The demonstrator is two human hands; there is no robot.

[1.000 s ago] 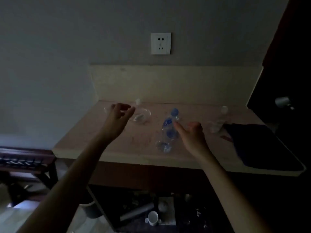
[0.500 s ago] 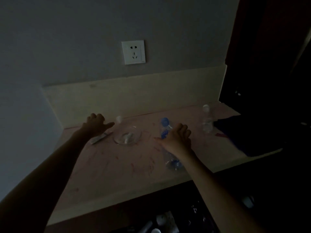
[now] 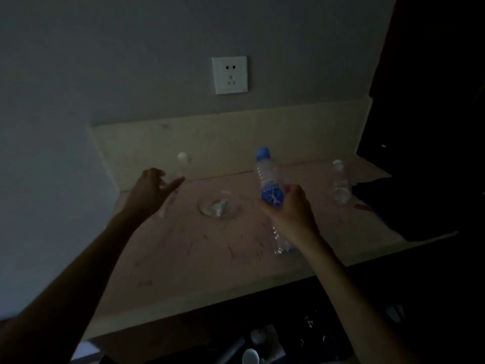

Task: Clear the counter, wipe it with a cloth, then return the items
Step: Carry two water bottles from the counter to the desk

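In the dim centre of the frame, the right hand (image 3: 290,210) curls its fingers round a blue-capped bottle (image 3: 270,187), held tilted above the counter (image 3: 183,258). Left of centre, the left hand (image 3: 149,191) reaches out with fingers loosely spread, holding nothing. Between the hands a glass bowl (image 3: 219,206) sits on the counter. A clear bottle (image 3: 339,183) stands right, beside a dark cloth (image 3: 409,208).

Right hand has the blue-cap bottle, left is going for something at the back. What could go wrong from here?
1. The left hand reaches toward a clear bottle that is hard to see in the dim light; it may tip it.
2. The right hand swinging the blue-cap bottle could clip the glass bowl.
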